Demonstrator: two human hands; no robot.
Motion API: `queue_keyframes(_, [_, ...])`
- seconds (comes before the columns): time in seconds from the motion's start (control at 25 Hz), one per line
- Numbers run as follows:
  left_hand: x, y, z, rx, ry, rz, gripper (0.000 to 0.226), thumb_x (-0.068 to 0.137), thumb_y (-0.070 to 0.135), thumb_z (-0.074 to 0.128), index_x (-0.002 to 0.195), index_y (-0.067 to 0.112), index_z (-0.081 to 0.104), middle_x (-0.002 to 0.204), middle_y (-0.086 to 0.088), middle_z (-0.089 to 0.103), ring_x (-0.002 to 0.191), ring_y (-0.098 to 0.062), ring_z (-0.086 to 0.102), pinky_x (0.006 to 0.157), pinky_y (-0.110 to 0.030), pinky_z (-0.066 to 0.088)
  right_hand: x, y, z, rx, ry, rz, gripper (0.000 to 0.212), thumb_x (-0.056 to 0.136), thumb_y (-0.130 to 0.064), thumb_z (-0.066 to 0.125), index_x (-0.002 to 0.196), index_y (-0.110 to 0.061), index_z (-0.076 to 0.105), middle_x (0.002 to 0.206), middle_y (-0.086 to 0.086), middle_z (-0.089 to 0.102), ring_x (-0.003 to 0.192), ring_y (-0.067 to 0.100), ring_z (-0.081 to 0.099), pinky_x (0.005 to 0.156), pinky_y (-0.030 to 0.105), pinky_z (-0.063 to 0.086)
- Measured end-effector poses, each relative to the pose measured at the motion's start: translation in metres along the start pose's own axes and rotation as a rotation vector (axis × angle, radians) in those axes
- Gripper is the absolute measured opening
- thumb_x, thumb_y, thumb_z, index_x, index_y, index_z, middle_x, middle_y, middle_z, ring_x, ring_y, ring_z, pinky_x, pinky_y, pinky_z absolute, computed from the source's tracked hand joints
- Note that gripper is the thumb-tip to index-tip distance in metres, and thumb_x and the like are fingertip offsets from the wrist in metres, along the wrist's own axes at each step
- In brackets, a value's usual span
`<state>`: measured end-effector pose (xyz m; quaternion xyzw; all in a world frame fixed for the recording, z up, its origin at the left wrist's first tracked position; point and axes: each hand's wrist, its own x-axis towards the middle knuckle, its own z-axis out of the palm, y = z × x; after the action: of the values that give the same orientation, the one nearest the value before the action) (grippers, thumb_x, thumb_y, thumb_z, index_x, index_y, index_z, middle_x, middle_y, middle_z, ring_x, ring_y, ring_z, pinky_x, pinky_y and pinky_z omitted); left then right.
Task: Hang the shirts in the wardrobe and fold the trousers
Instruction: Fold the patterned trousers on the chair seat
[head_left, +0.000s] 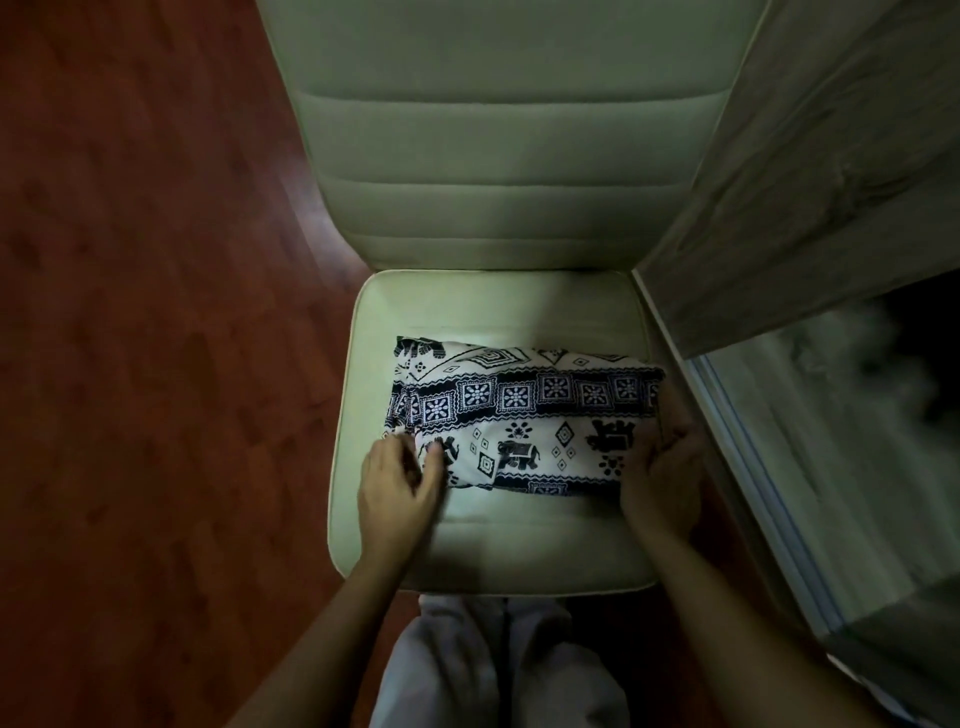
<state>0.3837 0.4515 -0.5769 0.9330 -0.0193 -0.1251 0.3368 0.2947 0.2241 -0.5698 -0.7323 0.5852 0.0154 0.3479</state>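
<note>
**Folded trousers on the chair seat, held at both ends**

The patterned trousers (524, 421) lie as a compact folded bundle on the chair seat (519, 545), directly ahead of the hands and between them. The long axis of the bundle runs from left to right, across the line of the forearms, so each short end faces one hand. Neither hand is clearly nearer: both meet the bundle at its near corners.

The left hand (400, 483) rests at the left near corner. Its fingers are curled, and thumb and fingers appear to pinch the cloth there, although blur hides the exact hold. The right hand (665, 478) cups the right end with the palm turned inward. Its thumb shows above the cloth, and its curled fingers wrap the edge and pass out of sight behind it.

A strip of bare seat lies on the near side of the bundle, under the wrists. The chair back (509, 156) rises beyond it, well away from the hands. A grey wood-grain panel (805, 182) stands just outside the right hand, and the red-brown floor (156, 312) lies outside the left.

Judged from this layout, the fold looks nearly or wholly complete. Any lift or further fold would be worked symmetrically from the two ends, along the long axis.
</note>
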Motion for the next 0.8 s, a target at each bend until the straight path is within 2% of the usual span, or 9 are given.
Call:
queue_keyframes(0.16, [-0.018, -0.020, 0.003, -0.087, -0.131, -0.033, 0.030, 0.082, 0.045, 0.058, 0.097, 0.020, 0.049, 0.081, -0.001, 0.056, 0.073, -0.019, 0.054, 0.066, -0.031, 0.044, -0.009, 0.020, -0.001, 0.014, -0.114, -0.057, 0.050, 0.095, -0.039, 0.040, 0.127, 0.000, 0.036, 0.126, 0.021, 0.043, 0.113, 0.033, 0.048, 0.080, 0.027, 0.033])
queue_keyframes(0.28, [-0.017, -0.022, -0.001, -0.120, -0.164, -0.054, 0.021, 0.085, 0.031, 0.065, 0.081, 0.018, 0.049, 0.068, -0.002, 0.058, 0.063, -0.017, 0.053, 0.061, -0.033, 0.043, -0.011, 0.033, 0.001, -0.065, -0.183, -0.130, 0.042, 0.096, -0.032, 0.042, 0.122, 0.001, 0.045, 0.121, 0.022, 0.051, 0.108, 0.035, 0.053, 0.079, 0.029, 0.038])
queue_keyframes(0.4, [-0.012, -0.021, -0.004, -0.104, -0.139, 0.083, 0.012, 0.085, 0.020, 0.065, 0.080, 0.010, 0.060, 0.077, -0.004, 0.053, 0.071, -0.003, 0.048, 0.064, -0.011, 0.038, -0.007, 0.033, -0.001, -0.017, -0.276, -0.079, 0.039, 0.096, -0.025, 0.046, 0.128, -0.003, 0.047, 0.127, 0.020, 0.055, 0.116, 0.035, 0.053, 0.091, 0.035, 0.042])
queue_keyframes(0.48, [-0.010, -0.018, -0.006, -0.126, -0.132, 0.121, 0.009, 0.086, 0.016, 0.064, 0.085, 0.007, 0.066, 0.085, -0.004, 0.052, 0.080, 0.009, 0.048, 0.070, -0.004, 0.035, -0.004, 0.031, -0.004, 0.011, -0.299, -0.090, 0.041, 0.095, -0.022, 0.048, 0.131, -0.002, 0.045, 0.131, 0.021, 0.054, 0.120, 0.034, 0.051, 0.094, 0.033, 0.040])
queue_keyframes(0.52, [-0.011, -0.015, -0.007, -0.131, -0.130, 0.130, 0.012, 0.086, 0.020, 0.061, 0.085, 0.008, 0.065, 0.085, -0.003, 0.054, 0.079, 0.008, 0.048, 0.070, -0.005, 0.036, -0.002, 0.030, -0.006, 0.020, -0.309, -0.086, 0.042, 0.096, -0.021, 0.048, 0.132, -0.002, 0.044, 0.132, 0.021, 0.053, 0.120, 0.033, 0.051, 0.093, 0.031, 0.040])
queue_keyframes(0.6, [-0.015, -0.012, -0.010, -0.086, -0.099, 0.157, 0.022, 0.087, 0.031, 0.053, 0.081, 0.012, 0.061, 0.081, -0.002, 0.057, 0.072, -0.002, 0.050, 0.067, -0.017, 0.040, 0.000, 0.029, -0.010, 0.058, -0.331, -0.028, 0.041, 0.097, -0.022, 0.045, 0.132, -0.002, 0.044, 0.133, 0.020, 0.052, 0.119, 0.032, 0.051, 0.084, 0.025, 0.039])
queue_keyframes(0.68, [-0.013, -0.015, -0.018, 0.107, -0.038, 0.188, 0.033, 0.088, 0.041, 0.043, 0.081, 0.013, 0.058, 0.082, -0.005, 0.057, 0.069, -0.018, 0.056, 0.062, -0.031, 0.042, 0.003, 0.026, -0.011, 0.074, -0.325, 0.026, 0.042, 0.098, -0.025, 0.042, 0.135, -0.005, 0.042, 0.135, 0.018, 0.051, 0.118, 0.032, 0.052, 0.079, 0.022, 0.035])
queue_keyframes(0.76, [-0.003, -0.020, -0.030, 0.282, 0.053, 0.182, 0.040, 0.090, 0.044, 0.036, 0.082, 0.010, 0.056, 0.085, -0.011, 0.056, 0.065, -0.035, 0.059, 0.053, -0.037, 0.044, 0.009, 0.027, -0.011, 0.101, -0.316, 0.055, 0.043, 0.098, -0.026, 0.041, 0.138, -0.009, 0.040, 0.137, 0.016, 0.049, 0.118, 0.032, 0.051, 0.080, 0.023, 0.034])
queue_keyframes(0.8, [0.002, -0.024, -0.036, 0.319, 0.098, 0.172, 0.042, 0.091, 0.044, 0.034, 0.083, 0.008, 0.055, 0.086, -0.014, 0.054, 0.063, -0.038, 0.059, 0.050, -0.039, 0.044, 0.011, 0.028, -0.010, 0.113, -0.321, 0.062, 0.043, 0.098, -0.026, 0.041, 0.138, -0.010, 0.040, 0.137, 0.015, 0.049, 0.119, 0.032, 0.051, 0.080, 0.024, 0.035])
